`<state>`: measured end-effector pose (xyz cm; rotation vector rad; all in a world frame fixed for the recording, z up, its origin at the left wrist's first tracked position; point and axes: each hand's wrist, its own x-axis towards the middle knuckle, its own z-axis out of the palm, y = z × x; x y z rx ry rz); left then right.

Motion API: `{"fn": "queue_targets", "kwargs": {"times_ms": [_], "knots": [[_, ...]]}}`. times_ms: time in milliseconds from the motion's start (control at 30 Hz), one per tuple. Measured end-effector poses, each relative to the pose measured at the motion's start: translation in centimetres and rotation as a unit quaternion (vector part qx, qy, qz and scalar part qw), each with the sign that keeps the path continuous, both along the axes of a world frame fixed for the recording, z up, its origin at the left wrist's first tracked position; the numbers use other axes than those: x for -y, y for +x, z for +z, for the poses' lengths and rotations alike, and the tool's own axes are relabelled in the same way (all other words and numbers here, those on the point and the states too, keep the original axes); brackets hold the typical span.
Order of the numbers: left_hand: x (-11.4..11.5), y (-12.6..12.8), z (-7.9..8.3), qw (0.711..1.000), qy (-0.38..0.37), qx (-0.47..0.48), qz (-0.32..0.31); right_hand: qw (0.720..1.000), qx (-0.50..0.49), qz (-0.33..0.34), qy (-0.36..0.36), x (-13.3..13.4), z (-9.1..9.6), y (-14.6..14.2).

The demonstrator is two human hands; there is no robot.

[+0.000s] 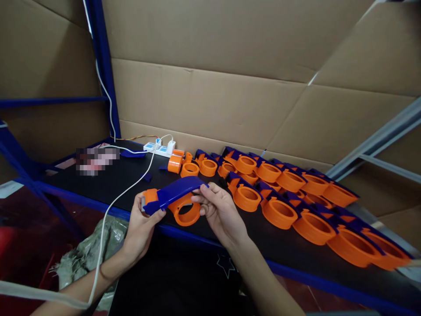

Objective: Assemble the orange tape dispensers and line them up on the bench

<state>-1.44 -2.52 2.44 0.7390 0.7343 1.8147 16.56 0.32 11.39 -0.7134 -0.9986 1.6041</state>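
A tape dispenser [180, 192] with a curved blue cover and an orange ring is held up at the front edge of the black bench. My left hand [144, 224] grips its orange and blue left end, thumb pressed on the blue part's lower edge. At the other end, my right hand [222, 213] pinches the tip of the blue cover between thumb and fingers. The orange ring [187, 223] hangs under the cover, between my hands. Part of it is hidden by the cover.
Rows of orange and blue tape dispensers [279, 213] fill the bench's right side. A white power strip [160, 148] with plugs stands at the back. Its white cable [126, 189] runs across my left forearm. Small blue pieces [147, 177] lie on the bench [108, 184].
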Motion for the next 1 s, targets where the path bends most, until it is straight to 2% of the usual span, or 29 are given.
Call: {"fn": "queue_targets", "kwargs": {"times_ms": [467, 567, 667, 733, 800, 833, 900, 1000], "knots": [[0.1, 0.2, -0.2, 1.0, -0.018, 0.009, 0.021, 1.0, 0.006, -0.022, -0.01, -0.3, -2.3, 0.0], [0.4, 0.1, -0.4, 0.999, -0.006, -0.016, 0.043, 0.999, 0.046, -0.002, -0.003, 0.1, -2.7, 0.7], [0.9, -0.3, 0.0, 0.996, 0.015, -0.069, 0.058, 0.986, 0.162, 0.01, 0.04, 0.3, -2.9, 2.2], [1.4, -0.6, 0.7, 0.99, 0.037, -0.122, 0.066, 0.953, 0.272, -0.043, 0.125, 0.5, -2.6, 3.3], [2.0, -0.8, 1.5, 0.982, 0.054, -0.166, 0.074, 0.894, 0.369, -0.087, 0.239, 0.8, -1.7, 4.0], [2.2, -0.9, 1.9, 0.979, 0.06, -0.18, 0.071, 0.862, 0.406, -0.082, 0.292, 1.1, -1.2, 4.2], [2.7, -0.9, 2.4, 0.976, 0.076, -0.198, 0.048, 0.812, 0.453, -0.011, 0.368, 1.6, -0.2, 4.2], [3.2, -0.8, 2.6, 0.97, 0.113, -0.215, -0.006, 0.774, 0.465, 0.096, 0.419, 2.3, 0.5, 3.6]]}}
